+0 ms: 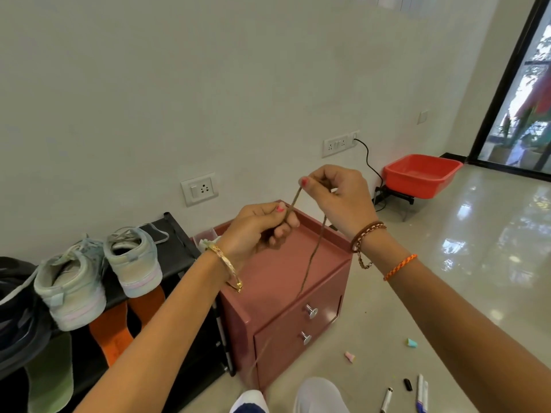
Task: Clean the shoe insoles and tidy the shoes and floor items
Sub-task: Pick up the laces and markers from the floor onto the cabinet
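My left hand point(262, 226) and my right hand point(340, 198) both pinch a thin brown shoelace point(311, 257) above a pink two-drawer cabinet point(298, 293). The lace runs taut between the hands, and a long end hangs down past the drawer knobs. Two pale sneakers point(101, 272) stand heel-out on top of a black shoe rack point(179, 242). Orange insoles point(113, 335) and a green insole point(50, 374) lean against the rack's front. A dark shoe point(15, 317) sits at the far left.
Markers and a black cap point(408, 389) lie on the glossy floor at bottom right, near small paper scraps point(350, 356). A red tub point(422, 175) rests on a low stand by the wall, with a black cable plugged above it. My white slippers point(316, 394) show below.
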